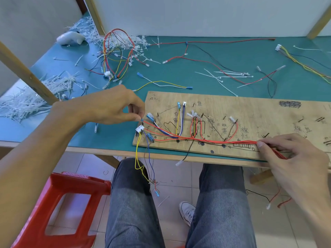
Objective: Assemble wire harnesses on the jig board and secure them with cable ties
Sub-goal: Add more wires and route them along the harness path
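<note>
A plywood jig board (250, 111) with pins and handwritten marks lies at the table's front edge. Red, yellow, blue, white and black wires are routed between its pins into a red bundle (215, 141) along the lower edge. My left hand (114, 106) pinches the blue-tipped end of a red wire (142, 120) at the board's left edge. My right hand (293, 151) pinches the red bundle near the board's lower right. A white connector (139, 129) sits at the left corner, its yellow and blue wires (141, 163) hanging off the table.
Loose cable ties (225, 75) and spare wires lie on the green table (179, 72) behind the board. A finished harness heap (116, 54) and piles of cut tie ends (26, 99) sit at the left. A red plastic stool (59, 208) stands beside my knees.
</note>
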